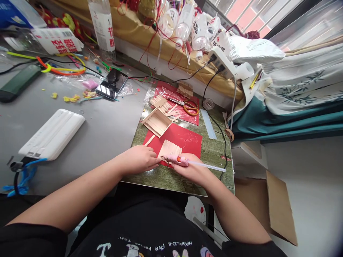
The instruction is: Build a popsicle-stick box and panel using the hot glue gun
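Two hands at small stick panel (170, 147), flat on red sheet (195, 144), tabletop (214, 153). Right hand (190, 168): grip closed round pink glue gun (179, 160), gun's long axis roughly crosswise, nozzle pointing left, over panel's near edge; clear glue stick (207, 166) trailing right. Left hand (140, 159): fingers extended, tips by panel's near-left corner; can't tell whether pinching it. Key relation: panel just left of and beyond right grip, nozzle tip nearest left fingertips. Open wooden box (157, 122) beyond panel.
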A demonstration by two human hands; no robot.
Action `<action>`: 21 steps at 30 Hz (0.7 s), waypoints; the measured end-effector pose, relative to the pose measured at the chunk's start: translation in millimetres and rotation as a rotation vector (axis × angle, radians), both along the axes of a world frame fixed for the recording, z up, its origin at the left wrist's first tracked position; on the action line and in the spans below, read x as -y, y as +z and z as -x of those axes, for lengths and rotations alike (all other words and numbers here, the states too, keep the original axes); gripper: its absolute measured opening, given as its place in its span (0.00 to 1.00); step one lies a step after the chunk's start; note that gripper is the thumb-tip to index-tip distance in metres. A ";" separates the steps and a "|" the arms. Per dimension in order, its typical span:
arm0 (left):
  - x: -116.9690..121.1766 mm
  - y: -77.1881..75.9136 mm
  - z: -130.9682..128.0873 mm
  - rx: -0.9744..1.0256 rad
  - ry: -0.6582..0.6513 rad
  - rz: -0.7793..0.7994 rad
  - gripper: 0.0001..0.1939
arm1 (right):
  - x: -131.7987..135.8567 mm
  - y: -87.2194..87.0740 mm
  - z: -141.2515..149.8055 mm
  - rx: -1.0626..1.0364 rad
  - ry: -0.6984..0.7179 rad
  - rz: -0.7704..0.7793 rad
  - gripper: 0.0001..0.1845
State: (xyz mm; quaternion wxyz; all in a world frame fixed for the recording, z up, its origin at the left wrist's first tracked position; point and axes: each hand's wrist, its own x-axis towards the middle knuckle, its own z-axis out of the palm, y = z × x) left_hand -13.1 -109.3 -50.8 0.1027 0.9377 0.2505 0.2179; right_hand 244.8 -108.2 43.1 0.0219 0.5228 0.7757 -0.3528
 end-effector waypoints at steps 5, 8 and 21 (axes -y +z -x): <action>-0.1 -1.2 -0.9 -0.019 0.011 0.002 0.11 | -0.4 0.5 0.4 -0.017 -0.010 0.003 0.11; 0.0 -1.4 -0.4 -0.020 0.008 0.015 0.12 | -1.0 1.1 0.9 -0.022 0.007 0.016 0.11; 0.6 -1.8 0.4 0.033 0.015 0.049 0.11 | -1.8 0.7 0.8 -0.013 -0.043 0.043 0.17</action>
